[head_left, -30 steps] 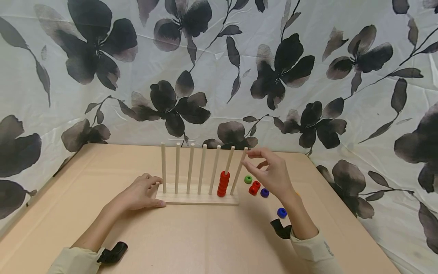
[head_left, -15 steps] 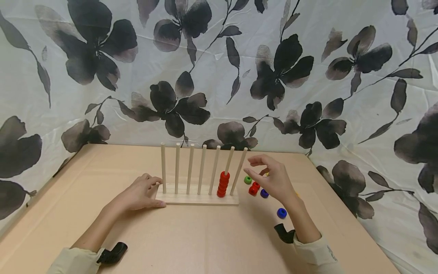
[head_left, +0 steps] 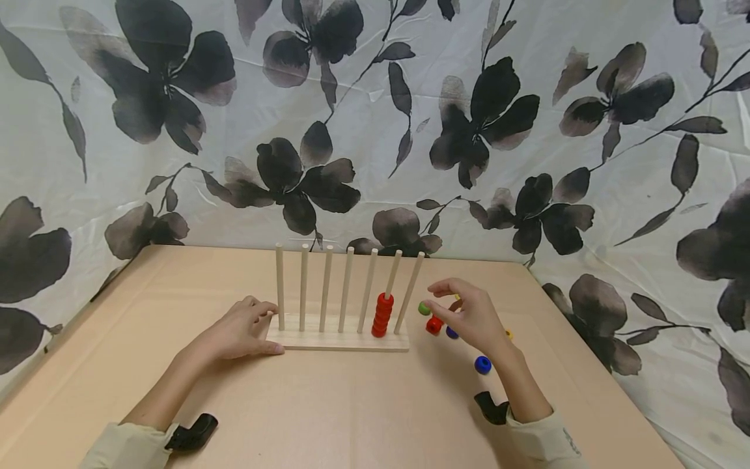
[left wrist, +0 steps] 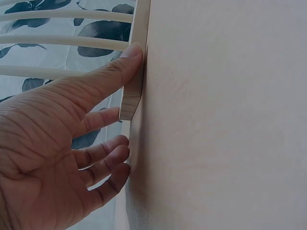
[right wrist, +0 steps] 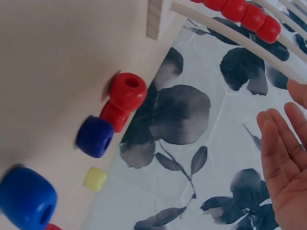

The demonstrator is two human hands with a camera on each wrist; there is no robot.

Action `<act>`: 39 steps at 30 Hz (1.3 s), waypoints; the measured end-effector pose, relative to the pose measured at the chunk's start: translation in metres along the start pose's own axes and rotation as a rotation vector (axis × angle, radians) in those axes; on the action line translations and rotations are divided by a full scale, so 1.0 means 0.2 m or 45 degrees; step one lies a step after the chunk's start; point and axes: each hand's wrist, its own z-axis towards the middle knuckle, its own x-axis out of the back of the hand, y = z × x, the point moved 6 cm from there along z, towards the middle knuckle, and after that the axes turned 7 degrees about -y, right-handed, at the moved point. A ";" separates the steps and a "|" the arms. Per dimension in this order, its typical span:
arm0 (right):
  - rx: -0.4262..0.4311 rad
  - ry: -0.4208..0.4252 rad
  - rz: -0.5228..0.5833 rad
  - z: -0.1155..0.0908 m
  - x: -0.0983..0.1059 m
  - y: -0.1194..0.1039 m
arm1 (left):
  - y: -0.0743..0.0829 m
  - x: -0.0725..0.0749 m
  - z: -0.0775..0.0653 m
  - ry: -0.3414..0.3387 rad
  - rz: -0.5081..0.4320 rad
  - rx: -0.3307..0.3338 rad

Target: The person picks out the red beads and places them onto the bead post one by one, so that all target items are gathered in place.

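the right hand (head_left: 469,317) has dropped from the rightmost peg (head_left: 409,293) toward loose beads (head_left: 434,325), its grip parted. the left hand (head_left: 239,332) pinches the wooden peg rack (head_left: 334,341) by its left end

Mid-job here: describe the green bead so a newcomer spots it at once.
On the table, find the wooden rack with seven pegs. Just past its right end, near the right hand, lies the green bead. Unlike the neighbouring red beads and blue bead, it is green, the only one in view.
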 end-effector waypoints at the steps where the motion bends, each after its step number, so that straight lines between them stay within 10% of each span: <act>1: -0.008 -0.012 -0.004 0.00 -0.01 0.01 | 0.00 0.00 0.00 -0.002 0.001 0.000; 39: -0.158 -0.405 -0.012 -0.02 -0.19 0.27 | 0.00 0.00 0.00 0.003 0.013 -0.007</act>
